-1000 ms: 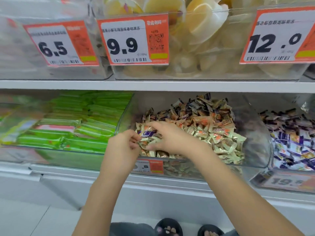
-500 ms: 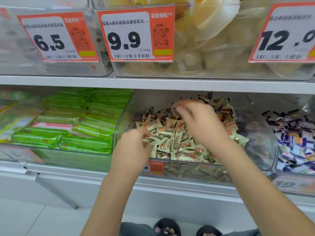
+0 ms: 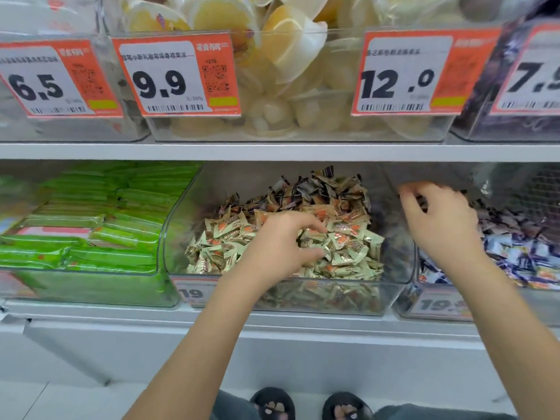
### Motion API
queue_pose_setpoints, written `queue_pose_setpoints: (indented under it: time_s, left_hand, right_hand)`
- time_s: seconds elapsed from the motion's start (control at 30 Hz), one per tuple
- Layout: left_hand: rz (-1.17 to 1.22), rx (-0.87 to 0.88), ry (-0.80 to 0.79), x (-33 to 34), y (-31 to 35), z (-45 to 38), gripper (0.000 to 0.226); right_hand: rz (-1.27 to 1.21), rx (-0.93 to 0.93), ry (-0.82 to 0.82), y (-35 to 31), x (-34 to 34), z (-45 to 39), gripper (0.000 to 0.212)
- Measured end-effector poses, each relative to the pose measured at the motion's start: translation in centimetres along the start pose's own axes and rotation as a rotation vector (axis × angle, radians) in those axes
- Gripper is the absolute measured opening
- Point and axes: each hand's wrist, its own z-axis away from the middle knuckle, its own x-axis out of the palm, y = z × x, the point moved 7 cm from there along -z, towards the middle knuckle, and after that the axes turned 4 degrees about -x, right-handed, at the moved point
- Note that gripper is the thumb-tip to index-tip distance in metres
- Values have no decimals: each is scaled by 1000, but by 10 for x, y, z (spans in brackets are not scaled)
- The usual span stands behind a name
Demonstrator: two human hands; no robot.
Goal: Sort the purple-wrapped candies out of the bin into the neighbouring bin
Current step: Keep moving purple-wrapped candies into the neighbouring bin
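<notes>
Head view is looking at two shelves of clear bins. At the far left of the frame, on the lower shelf, green packets [image 3: 91, 237] are lying stacked in their own bin. Beside it, in the middle of the frame, the middle bin [image 3: 318, 294] is holding a heap of gold-wrapped candies [image 3: 348, 241], with purple-wrapped candies [image 3: 306, 189] showing among them toward the back of the pile. The left hand [image 3: 281, 241] is resting on the gold heap, its fingers curling down into the wrappers; whether they are pinching one I cannot tell. To the right, the right hand [image 3: 439, 219] is hanging over the neighbouring bin [image 3: 406, 298], which is filled with purple and white wrappers. Its fingers are bent and bunched at the tips, blurred, so whether they are holding a candy cannot be told. Along the top of the frame, orange price tags [image 3: 175, 75] are hanging on the upper bins.
</notes>
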Motion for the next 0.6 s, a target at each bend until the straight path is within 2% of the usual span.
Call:
queue_pose_setpoints:
  time_s: [0.07, 0.13, 0.2, 0.27, 0.37, 0.47, 0.6]
  left_hand:
    - [-37, 130, -230, 34, 24, -22, 46]
    - [-337, 215, -490, 76, 33, -39, 57]
    - [-632, 240, -653, 106, 27, -48, 62]
    - [-748, 293, -667, 117, 24, -53, 60]
    - [-768, 387, -598, 106, 24, -51, 53]
    - [-698, 358, -587, 84, 12, -49, 31]
    - [-591, 312, -535, 52, 4, -49, 25]
  right_hand:
    - [-27, 41, -16, 1, 4, -2, 27]
    - [-50, 88, -57, 3, 12, -4, 27]
    - [-105, 111, -99, 5, 20, -6, 26]
    - [-164, 136, -122, 8, 24, -10, 25]
    - [-196, 159, -167, 8, 30, -12, 24]
    - [-230, 141, -194, 5, 34, -12, 30]
    - [-294, 148, -218, 7, 38, -13, 34]
